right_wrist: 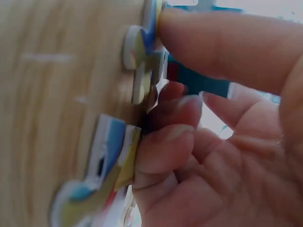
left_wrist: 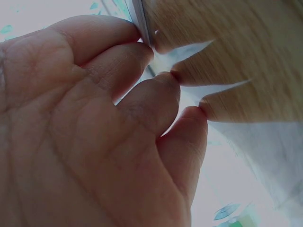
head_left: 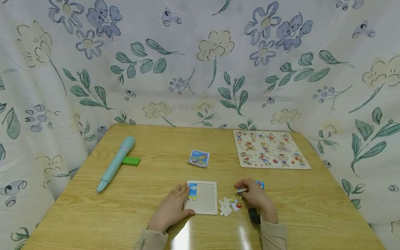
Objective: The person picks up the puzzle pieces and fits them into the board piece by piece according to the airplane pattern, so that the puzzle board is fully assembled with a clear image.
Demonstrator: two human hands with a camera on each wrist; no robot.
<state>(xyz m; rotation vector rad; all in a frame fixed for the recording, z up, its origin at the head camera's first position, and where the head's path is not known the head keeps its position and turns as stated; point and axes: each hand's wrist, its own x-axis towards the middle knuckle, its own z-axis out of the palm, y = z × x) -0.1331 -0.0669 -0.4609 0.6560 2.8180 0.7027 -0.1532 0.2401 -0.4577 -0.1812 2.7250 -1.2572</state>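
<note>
In right grip (head_left: 254,193), a puzzle piece (head_left: 241,190)

The right hand (right_wrist: 222,161) has its thumb tip against a blue-and-yellow puzzle piece (right_wrist: 150,30), the fingers curled. Near the fingertips, other puzzle pieces (right_wrist: 112,146) lie on the wood-grained table (right_wrist: 47,127); behind the thumb is a blurred teal patch (right_wrist: 210,84).

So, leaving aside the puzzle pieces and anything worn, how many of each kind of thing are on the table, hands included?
Hands (left hand, right hand): 2
Puzzle tray: 1
Small picture card: 1
Large picture board: 1
Teal stick: 1
Green block: 1
Total: 7
</note>
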